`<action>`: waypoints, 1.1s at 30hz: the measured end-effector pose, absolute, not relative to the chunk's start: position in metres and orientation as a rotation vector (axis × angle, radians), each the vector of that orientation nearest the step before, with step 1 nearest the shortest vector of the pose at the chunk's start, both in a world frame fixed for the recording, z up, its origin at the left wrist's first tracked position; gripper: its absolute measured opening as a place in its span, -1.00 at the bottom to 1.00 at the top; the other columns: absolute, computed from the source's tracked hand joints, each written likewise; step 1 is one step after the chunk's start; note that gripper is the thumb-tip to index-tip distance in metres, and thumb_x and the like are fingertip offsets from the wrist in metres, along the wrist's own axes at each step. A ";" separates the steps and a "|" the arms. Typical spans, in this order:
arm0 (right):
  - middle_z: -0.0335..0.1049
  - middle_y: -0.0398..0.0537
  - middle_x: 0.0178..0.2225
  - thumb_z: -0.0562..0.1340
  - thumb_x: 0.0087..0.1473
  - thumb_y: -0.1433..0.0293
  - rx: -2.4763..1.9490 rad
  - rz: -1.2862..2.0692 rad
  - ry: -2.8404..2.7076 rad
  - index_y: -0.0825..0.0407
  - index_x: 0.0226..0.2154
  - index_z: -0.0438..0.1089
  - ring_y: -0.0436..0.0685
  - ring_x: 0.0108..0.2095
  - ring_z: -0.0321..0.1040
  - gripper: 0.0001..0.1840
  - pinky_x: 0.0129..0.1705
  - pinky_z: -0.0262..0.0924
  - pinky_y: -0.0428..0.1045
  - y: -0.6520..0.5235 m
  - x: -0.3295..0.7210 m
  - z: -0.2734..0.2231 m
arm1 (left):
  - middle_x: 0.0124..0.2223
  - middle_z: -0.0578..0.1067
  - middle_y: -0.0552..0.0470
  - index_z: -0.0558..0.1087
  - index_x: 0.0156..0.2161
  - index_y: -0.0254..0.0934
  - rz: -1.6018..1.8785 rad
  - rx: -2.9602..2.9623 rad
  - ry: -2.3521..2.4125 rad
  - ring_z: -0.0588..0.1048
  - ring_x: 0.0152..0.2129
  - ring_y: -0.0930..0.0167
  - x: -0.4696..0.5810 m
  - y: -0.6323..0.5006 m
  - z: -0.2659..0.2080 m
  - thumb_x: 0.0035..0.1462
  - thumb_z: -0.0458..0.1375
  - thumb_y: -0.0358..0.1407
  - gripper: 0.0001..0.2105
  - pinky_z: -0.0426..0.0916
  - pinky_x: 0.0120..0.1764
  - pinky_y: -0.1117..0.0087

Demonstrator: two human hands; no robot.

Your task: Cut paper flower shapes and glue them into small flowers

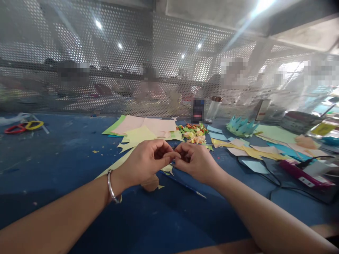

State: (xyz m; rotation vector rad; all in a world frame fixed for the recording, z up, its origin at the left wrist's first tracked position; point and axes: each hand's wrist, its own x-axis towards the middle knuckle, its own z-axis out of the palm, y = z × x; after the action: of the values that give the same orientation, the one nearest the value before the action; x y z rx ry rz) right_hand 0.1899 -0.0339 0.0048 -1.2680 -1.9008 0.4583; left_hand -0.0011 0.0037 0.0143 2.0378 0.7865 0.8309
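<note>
My left hand [149, 157] and my right hand [196, 160] meet over the middle of the blue table, fingertips pinched close together. Whatever sits between the fingertips is hidden or too small to name. Under and beyond the left hand lie cut sheets of pale yellow paper [139, 135] with scalloped edges. A round brown object [150, 183] rests partly beneath the left palm. Below the right hand, a thin blue stick like a brush or pencil [185, 185] lies slantwise. A pile of small folded paper pieces [193, 132], green, orange and yellow, is just past the fingers.
Scissors with red and yellow handles [34, 125] lie far left. Pink sheets [148, 125] are at the back. On the right are a glass bottle [213, 109], a blue-green folded paper piece [241, 126], paper strips [249, 150] and a magenta power strip [304, 174] with black cables. A perforated metal screen [169, 63] stands behind.
</note>
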 end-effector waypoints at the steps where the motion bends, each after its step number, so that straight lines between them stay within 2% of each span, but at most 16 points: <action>1: 0.19 -0.26 -0.61 0.25 -0.04 0.46 -1.269 0.448 -1.900 0.04 -0.52 0.35 -0.08 -0.59 0.04 -0.92 -0.55 -0.05 -0.12 -0.034 0.190 0.005 | -0.37 0.51 0.04 0.51 -0.25 -0.29 0.827 2.012 0.772 0.43 -0.44 0.43 -0.003 0.005 0.014 0.14 0.30 -0.15 -0.77 0.32 -0.38 0.44; 7: 0.23 -0.26 -0.63 0.25 -0.03 0.45 -1.293 0.434 -1.855 0.04 -0.46 0.40 -0.07 -0.62 0.08 -0.98 -0.56 -0.02 -0.11 -0.025 0.205 0.000 | -0.38 0.52 0.06 0.53 -0.29 -0.31 0.832 1.849 0.814 0.46 -0.44 0.46 -0.010 0.011 0.019 0.07 0.36 -0.18 -0.77 0.33 -0.34 0.43; 13: 0.39 -0.14 -0.44 0.24 0.13 0.42 -1.158 0.196 -1.887 0.03 -0.33 0.43 -0.02 -0.51 0.24 -0.96 -0.45 0.17 -0.09 -0.026 0.209 -0.002 | -0.38 0.54 0.08 0.46 -0.39 -0.29 0.935 1.402 0.897 0.46 -0.46 0.51 -0.005 0.014 0.016 -0.04 0.41 -0.29 -0.79 0.29 -0.40 0.49; 18: 0.42 -0.04 -0.26 0.22 0.21 0.44 -0.980 -0.028 -2.044 0.02 -0.19 0.44 -0.02 -0.49 0.27 -0.89 -0.40 0.23 -0.06 -0.035 0.200 -0.001 | -0.39 0.53 0.07 0.48 -0.34 -0.29 0.850 1.229 0.845 0.44 -0.53 0.52 0.001 0.007 0.014 -0.06 0.43 -0.32 -0.78 0.28 -0.44 0.48; 21: 0.44 -0.01 -0.20 0.20 0.22 0.48 -0.925 -0.075 -2.098 -0.01 -0.14 0.44 0.01 -0.44 0.31 -0.83 -0.36 0.27 -0.04 -0.037 0.199 -0.001 | -0.33 0.55 0.04 0.54 -0.29 -0.29 0.814 1.215 0.779 0.46 -0.46 0.51 0.003 0.001 0.016 -0.06 0.44 -0.33 -0.78 0.30 -0.38 0.48; 25: 0.47 0.04 -0.17 0.20 0.22 0.49 -0.917 -0.151 -2.136 -0.01 -0.15 0.44 0.11 -0.26 0.42 -0.84 -0.29 0.32 -0.02 -0.038 0.199 0.000 | -0.25 0.59 0.01 0.58 -0.24 -0.26 0.761 1.223 0.720 0.51 -0.37 0.47 0.004 0.000 0.016 -0.09 0.43 -0.42 -0.76 0.36 -0.29 0.48; 29: 0.49 0.07 -0.11 0.17 0.23 0.51 -0.900 -0.239 -2.216 0.02 -0.15 0.45 0.14 -0.20 0.47 -0.81 -0.23 0.34 0.01 -0.040 0.199 -0.001 | -0.21 0.61 -0.02 0.61 -0.27 -0.28 0.684 1.248 0.623 0.55 -0.25 0.40 0.003 0.001 0.014 -0.11 0.43 -0.46 -0.77 0.41 -0.18 0.43; 33: 0.50 0.07 -0.08 0.17 0.24 0.51 -0.875 -0.254 -2.219 0.00 -0.11 0.46 0.16 -0.16 0.47 -0.78 -0.14 0.36 0.04 -0.038 0.202 -0.003 | -0.25 0.61 0.00 0.61 -0.31 -0.30 0.700 1.171 0.624 0.55 -0.28 0.45 0.002 0.000 0.017 -0.11 0.41 -0.50 -0.80 0.41 -0.17 0.47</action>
State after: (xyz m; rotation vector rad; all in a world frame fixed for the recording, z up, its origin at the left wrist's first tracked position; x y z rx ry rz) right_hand 0.2016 -0.0382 -0.0034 -0.8753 -2.2192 -0.2543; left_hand 0.0020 -0.0002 0.0167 1.1713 0.6237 0.6997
